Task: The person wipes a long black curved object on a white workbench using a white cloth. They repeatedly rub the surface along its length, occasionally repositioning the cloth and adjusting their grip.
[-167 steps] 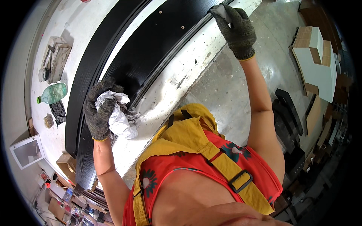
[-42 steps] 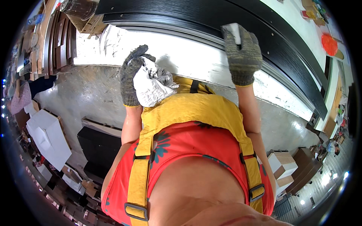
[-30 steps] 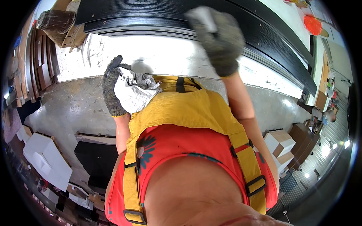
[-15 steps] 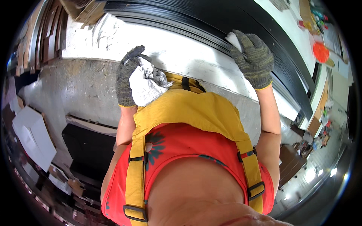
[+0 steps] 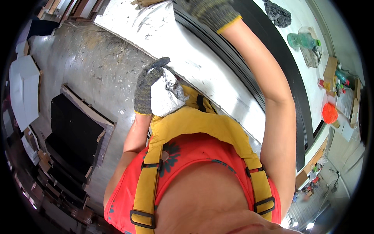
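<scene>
My left hand, in a dark knitted glove with a yellow cuff, is closed round a crumpled white rag with grey smudges. It is held close to the yellow apron, beside the table edge. My right hand, gloved alike, reaches far forward over a long black grooved panel. The upper picture edge cuts off its fingers, so neither their grip nor anything in them shows. The panel lies on a white work table with dark smears.
On the table's far side are a dark crumpled bag, a green plastic bottle and an orange-red item. A black padded piece and a white board stand on the grey floor at left.
My right hand, which held a small white pad on the panel, has swept forward and left along it to the upper edge. The view has turned; my left hand still grips the rag.
</scene>
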